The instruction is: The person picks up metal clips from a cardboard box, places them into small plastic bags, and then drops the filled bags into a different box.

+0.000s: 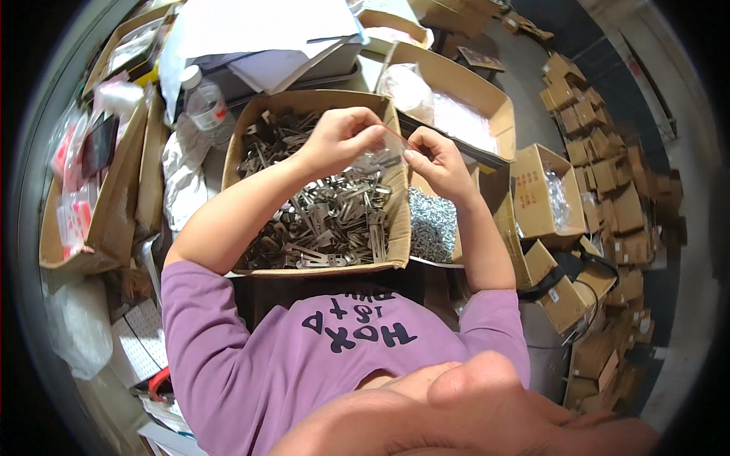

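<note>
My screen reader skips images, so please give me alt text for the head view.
Both hands, left hand and right hand, hold a small clear bag above a cardboard box full of flat metal brackets. A box of screws sits to its right, with many more cartons stacked around.

Two bare hands, the left hand [334, 140] and the right hand [437, 163], meet above one open brown cardboard box [315, 102] of uncountable flat grey metal brackets [327, 216]. Just left of that box stands one clear plastic water bottle [207, 106]; right of it lies one heap of small silver screws [432, 224]
</note>
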A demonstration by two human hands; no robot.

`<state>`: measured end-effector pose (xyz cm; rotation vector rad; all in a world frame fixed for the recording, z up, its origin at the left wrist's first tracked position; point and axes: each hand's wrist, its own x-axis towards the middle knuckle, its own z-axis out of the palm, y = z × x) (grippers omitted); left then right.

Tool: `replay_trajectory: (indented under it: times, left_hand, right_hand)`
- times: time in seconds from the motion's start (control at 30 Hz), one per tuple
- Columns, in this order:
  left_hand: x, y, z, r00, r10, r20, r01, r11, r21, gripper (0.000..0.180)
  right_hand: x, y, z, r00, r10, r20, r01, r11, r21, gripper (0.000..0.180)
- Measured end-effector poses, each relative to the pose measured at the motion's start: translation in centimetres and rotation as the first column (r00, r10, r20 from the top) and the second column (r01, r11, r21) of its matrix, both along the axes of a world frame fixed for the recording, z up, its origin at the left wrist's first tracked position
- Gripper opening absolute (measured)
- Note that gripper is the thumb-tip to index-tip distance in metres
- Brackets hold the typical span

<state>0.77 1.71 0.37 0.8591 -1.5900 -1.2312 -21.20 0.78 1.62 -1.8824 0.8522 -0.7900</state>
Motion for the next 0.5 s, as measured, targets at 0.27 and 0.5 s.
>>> replay_trajectory:
  times: [0.27,0.5]
  left_hand:
    - [-0.2,-0.4,-1.1,0.994,-0.11,-0.006,0.11,0.991,0.07,0.021]
    - [-0.3,-0.5,-0.6,0.991,-0.135,-0.006,0.135,0.988,0.067,0.027]
  right_hand:
    - [-9.0,-0.1,3.0,0.853,-0.491,0.177,0.505,0.862,-0.045,0.019]
    - [-23.6,-3.4,5.4,0.43,-0.899,0.083,0.813,0.346,-0.468,0.024]
